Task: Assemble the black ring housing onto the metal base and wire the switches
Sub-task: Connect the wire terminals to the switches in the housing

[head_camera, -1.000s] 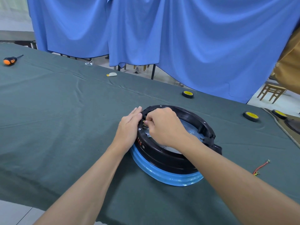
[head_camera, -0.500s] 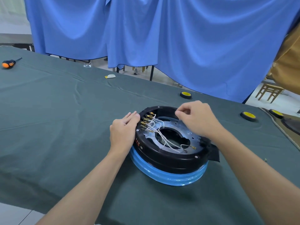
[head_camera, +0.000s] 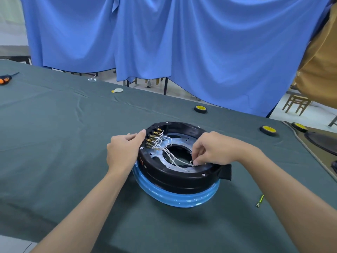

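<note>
The black ring housing (head_camera: 175, 177) sits on a blue-wrapped rim (head_camera: 180, 199) in the middle of the green-covered table (head_camera: 54, 143). Inside it lies the metal base (head_camera: 156, 156) with a round centre hole. Brass switch terminals (head_camera: 152, 139) line the housing's left inner wall, and several white wires (head_camera: 168, 151) run from them across the base. My left hand (head_camera: 123, 152) grips the housing's left outer wall. My right hand (head_camera: 214, 149) reaches over the right side and pinches a white wire end (head_camera: 192, 163) near the front inner edge.
An orange-handled screwdriver (head_camera: 4, 80) lies at the far left. Three black-and-yellow wheels (head_camera: 200, 108) (head_camera: 268, 129) (head_camera: 299, 126) sit along the far right edge. A small yellow-green wire (head_camera: 259, 200) lies right of the housing. A blue curtain (head_camera: 182, 42) hangs behind; a white scrap (head_camera: 117, 90) lies far.
My right hand left the switch terminals on the left, crossed over the housing, and came down to pinch a white wire end near the front right. The left hand stayed on the left wall.
</note>
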Demonstrator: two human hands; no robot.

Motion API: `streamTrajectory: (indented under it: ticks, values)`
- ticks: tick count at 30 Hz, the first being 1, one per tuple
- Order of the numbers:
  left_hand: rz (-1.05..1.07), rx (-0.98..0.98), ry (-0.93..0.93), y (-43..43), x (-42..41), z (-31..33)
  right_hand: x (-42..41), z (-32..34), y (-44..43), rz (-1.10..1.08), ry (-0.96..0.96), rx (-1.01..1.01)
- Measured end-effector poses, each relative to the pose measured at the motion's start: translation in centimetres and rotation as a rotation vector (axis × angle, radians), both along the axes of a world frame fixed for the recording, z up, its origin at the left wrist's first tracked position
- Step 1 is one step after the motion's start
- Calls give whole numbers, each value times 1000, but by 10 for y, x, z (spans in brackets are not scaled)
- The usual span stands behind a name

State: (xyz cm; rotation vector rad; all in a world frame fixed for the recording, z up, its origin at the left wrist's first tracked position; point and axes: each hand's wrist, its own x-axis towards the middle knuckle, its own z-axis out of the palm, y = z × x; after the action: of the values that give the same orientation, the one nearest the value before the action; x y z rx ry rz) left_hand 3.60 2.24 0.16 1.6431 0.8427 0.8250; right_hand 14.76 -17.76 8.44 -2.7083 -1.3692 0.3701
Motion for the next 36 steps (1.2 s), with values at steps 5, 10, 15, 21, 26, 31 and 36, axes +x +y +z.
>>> streamTrajectory:
  ticks: [5, 10, 15, 21, 26, 31, 36]
  values:
    - [173, 225, 197, -12, -6, 20, 4, 0, -5, -32, -8, 130]
    - [192, 275, 266, -17, -7, 26, 5, -12, -10, -58, -102, 227]
    - [211, 527, 446, -22, -14, 29, 8, -19, -17, -79, -129, 398]
    - [-95, 979, 233, -34, -3, 43, 10, -24, -24, -103, -95, 510]
    - [-596, 1073, 439, -38, 8, 43, 14, -27, -26, -134, -90, 520]
    - [-651, 1082, 673, -57, 0, 35, 18, -23, -29, -108, 38, 538]
    - [-674, 1119, 685, -75, 11, 52, 18, -20, -31, -88, 88, 552]
